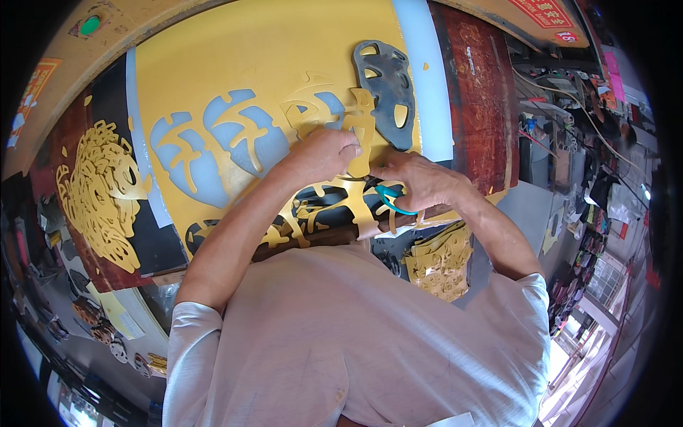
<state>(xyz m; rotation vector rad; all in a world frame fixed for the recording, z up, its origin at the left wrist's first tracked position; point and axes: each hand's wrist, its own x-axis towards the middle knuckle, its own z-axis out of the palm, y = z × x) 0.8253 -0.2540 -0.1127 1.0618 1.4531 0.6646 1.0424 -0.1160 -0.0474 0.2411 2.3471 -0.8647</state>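
Note:
My left hand [324, 155] is closed on a yellow cut-out piece [361, 127] of sheet material, with the thumb and fingers pinching its side. Close beside it, my right hand [421, 179] is closed around a pair of scissors with teal handles [398, 204]; the blades are mostly hidden near the lower end of the piece. Under both hands lies a large yellow sheet [263, 50] with shoe-part shaped holes along its near side. Just beyond my hands, a dark grey cutting die [385, 92] rests on the sheet.
A heap of yellow cut pieces [103, 188] lies at the left. A light blue board [429, 78] shows under the sheet, and a worn red-brown surface [482, 99] extends to its right. Stacked yellow sheets [441, 263] sit below the table edge. A machine beam with a green button [89, 25] spans the far side.

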